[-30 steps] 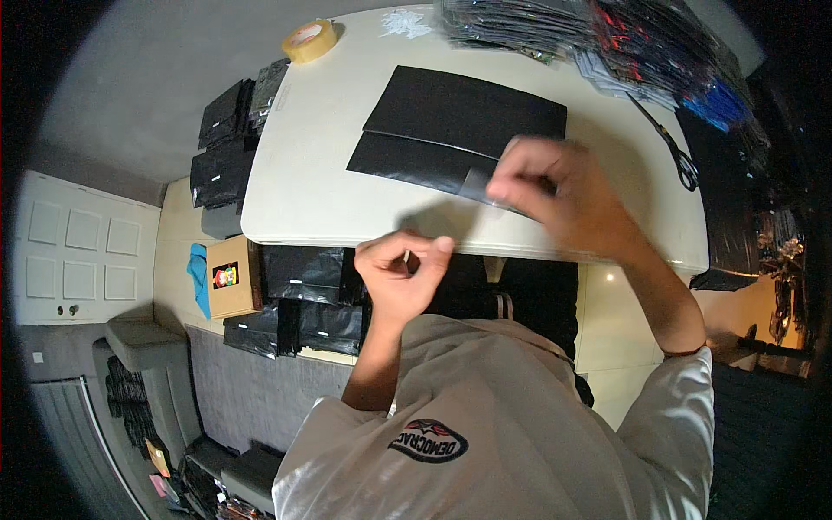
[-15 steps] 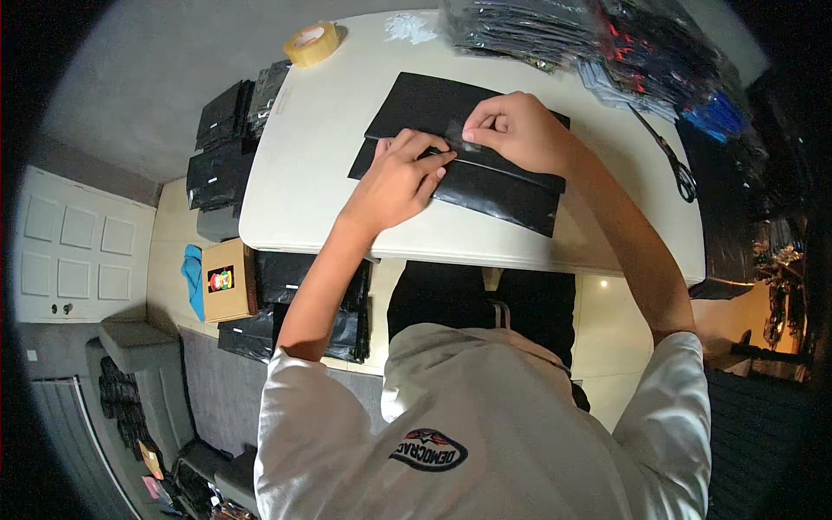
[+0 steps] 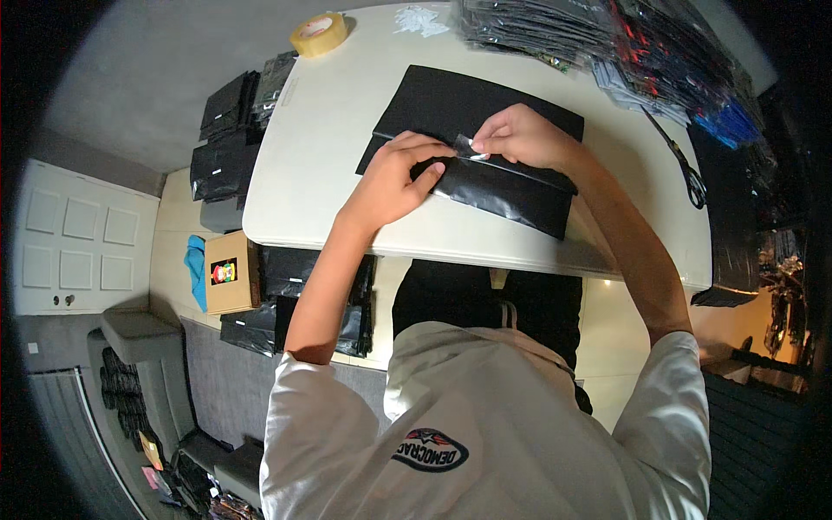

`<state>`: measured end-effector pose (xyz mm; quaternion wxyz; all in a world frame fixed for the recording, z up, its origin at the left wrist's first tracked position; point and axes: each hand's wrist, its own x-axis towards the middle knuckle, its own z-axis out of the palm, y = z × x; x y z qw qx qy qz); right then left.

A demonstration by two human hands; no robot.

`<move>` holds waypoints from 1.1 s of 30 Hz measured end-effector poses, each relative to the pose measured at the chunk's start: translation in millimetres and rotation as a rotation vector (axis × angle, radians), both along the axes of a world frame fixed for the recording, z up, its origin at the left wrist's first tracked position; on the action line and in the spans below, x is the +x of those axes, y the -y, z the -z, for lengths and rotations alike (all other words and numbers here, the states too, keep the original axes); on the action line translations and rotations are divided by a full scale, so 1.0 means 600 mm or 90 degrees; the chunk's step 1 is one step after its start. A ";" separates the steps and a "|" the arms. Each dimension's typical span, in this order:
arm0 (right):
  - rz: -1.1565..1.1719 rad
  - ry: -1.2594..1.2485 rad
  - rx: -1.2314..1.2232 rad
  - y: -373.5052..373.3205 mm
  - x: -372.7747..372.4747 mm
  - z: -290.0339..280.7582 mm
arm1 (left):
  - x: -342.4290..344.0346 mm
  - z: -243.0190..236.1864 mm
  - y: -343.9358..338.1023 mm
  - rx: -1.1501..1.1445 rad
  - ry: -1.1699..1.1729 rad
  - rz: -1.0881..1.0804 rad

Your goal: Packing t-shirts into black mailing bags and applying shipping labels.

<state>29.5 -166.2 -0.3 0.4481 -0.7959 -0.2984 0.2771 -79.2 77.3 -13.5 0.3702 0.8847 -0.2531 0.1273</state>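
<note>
A black folded package (image 3: 511, 196) lies at a slant on the white table (image 3: 299, 186); its lower part is shiny like plastic, its upper part duller. Across its middle fold sits a small clear strip (image 3: 463, 146) that looks like tape. My left hand (image 3: 392, 182) rests on the package's left side with its fingers stretched along the fold, holding nothing. My right hand (image 3: 530, 139) pinches a small whitish piece (image 3: 477, 156) at the right end of the clear strip. I cannot tell whether that piece is part of the strip.
A roll of clear yellowish tape (image 3: 328, 42) stands at the table's far left, with white slips (image 3: 422, 21) to its right. Plastic-wrapped packages (image 3: 546, 26) are stacked at the far right, above black scissors (image 3: 683, 165). Black packages (image 3: 224, 169) and a cardboard box (image 3: 230, 299) are left of the table.
My right hand has shifted slightly down and right, and a whitish piece now shows at its fingertips. My left fingers have straightened along the fold. The view has moved a little.
</note>
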 end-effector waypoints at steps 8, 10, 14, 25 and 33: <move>0.004 -0.027 -0.029 -0.010 0.009 -0.005 | -0.002 -0.004 0.002 -0.004 -0.010 -0.013; 0.004 -0.028 -0.042 -0.008 0.017 -0.005 | 0.000 -0.004 0.003 -0.016 -0.005 0.004; 0.000 -0.019 -0.060 -0.014 0.018 -0.004 | 0.000 -0.003 0.000 -0.017 -0.004 0.005; -0.024 0.080 -0.132 -0.030 0.010 -0.016 | 0.003 0.003 -0.006 -0.020 0.034 0.032; 0.001 0.106 -0.174 -0.037 0.005 -0.022 | -0.008 -0.013 0.003 -0.041 -0.012 0.000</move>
